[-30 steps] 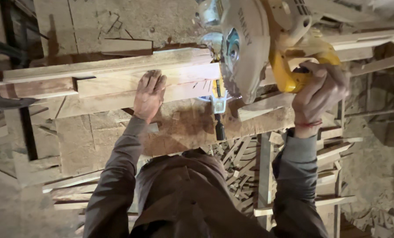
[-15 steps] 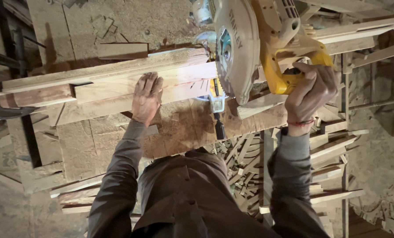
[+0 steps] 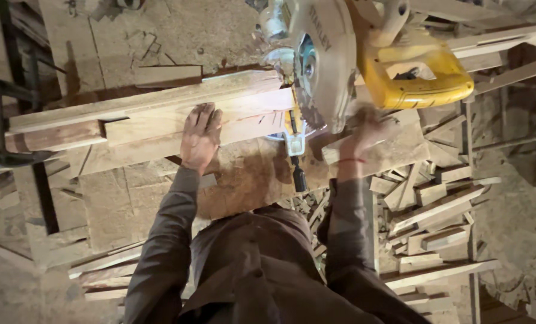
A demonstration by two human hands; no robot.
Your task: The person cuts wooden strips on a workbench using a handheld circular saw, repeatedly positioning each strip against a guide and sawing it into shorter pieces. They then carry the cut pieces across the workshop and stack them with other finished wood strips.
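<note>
A long wooden board [image 3: 160, 123] is being pressed flat onto the tabletop [image 3: 244, 180] by the left hand [image 3: 200, 137], its fingers spread open. The blurred right hand [image 3: 364, 133] is being held just below the yellow-handled mitre saw [image 3: 364, 60], beside the board's cut end; its fingers' state cannot be told.

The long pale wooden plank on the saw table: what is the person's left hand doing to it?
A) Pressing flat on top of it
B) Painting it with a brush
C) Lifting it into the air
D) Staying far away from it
A: the left hand lies palm down, fingers spread, on the long pale wooden plank, beside the round saw blade guard.
</note>
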